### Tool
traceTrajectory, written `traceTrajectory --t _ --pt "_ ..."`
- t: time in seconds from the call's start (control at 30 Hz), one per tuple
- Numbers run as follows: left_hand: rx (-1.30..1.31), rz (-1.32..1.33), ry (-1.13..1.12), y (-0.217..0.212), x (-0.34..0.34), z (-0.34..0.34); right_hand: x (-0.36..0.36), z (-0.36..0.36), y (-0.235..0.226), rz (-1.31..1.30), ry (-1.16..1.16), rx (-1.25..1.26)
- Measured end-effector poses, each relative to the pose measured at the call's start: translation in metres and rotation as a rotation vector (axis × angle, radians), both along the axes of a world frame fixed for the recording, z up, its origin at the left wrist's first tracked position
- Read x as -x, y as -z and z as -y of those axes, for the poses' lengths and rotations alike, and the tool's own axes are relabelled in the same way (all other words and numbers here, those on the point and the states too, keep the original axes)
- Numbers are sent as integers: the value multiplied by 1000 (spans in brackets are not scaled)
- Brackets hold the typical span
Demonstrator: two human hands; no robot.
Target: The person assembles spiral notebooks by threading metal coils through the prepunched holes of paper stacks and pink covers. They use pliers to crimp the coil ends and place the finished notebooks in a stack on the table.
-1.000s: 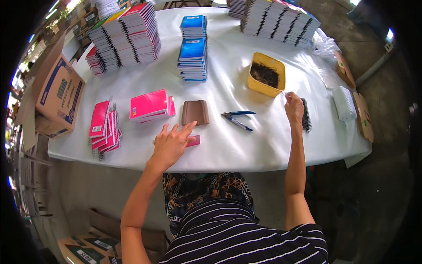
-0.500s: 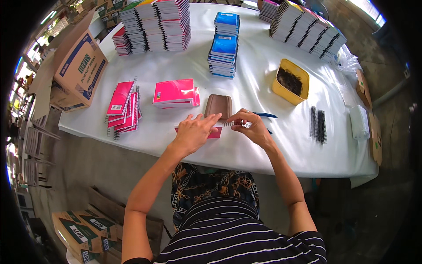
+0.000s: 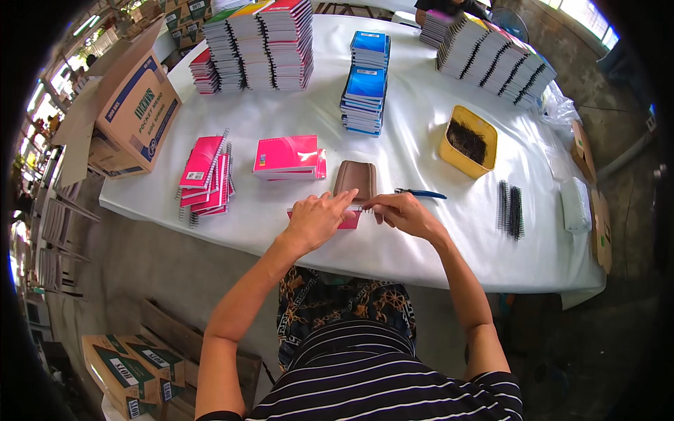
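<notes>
left hand (image 3: pixel 317 219): flat on pink notebook (image 3: pixel 349 220), fingers loosely curved, pressing not gripping, just in front of brown block (image 3: pixel 355 179) | pink notebook: table (image 3: pixel 421 238) edge, touching block's near side | right hand (image 3: pixel 404 212): fingertips pinching spiral wire (image 3: pixel 366 208) at notebook's top edge, right of block's front

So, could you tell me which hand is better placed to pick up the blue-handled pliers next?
The right hand, probably. The pliers lie just beyond it on the white table, while the left hand rests on the pink notebook, farther away.
</notes>
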State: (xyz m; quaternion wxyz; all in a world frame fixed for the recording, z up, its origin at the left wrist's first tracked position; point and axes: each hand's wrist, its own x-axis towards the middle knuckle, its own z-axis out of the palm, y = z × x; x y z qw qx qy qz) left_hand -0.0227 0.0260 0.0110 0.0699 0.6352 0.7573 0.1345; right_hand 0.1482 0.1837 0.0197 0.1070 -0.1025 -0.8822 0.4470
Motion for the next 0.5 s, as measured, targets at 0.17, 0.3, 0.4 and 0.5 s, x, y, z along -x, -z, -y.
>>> traceTrajectory --t 0.17,0.3,0.4,0.5 --pt "-46 -71 4 4 -1 0 1 10 1 -108 45 -367" --pt "-109 -58 33 5 -3 1 1 14 -3 40 43 -335" --pt "-161 -24 121 3 -5 3 9 6 -3 75 -18 -171" --pt "38 -37 160 5 -6 -1 19 -36 8 139 -10 -219"
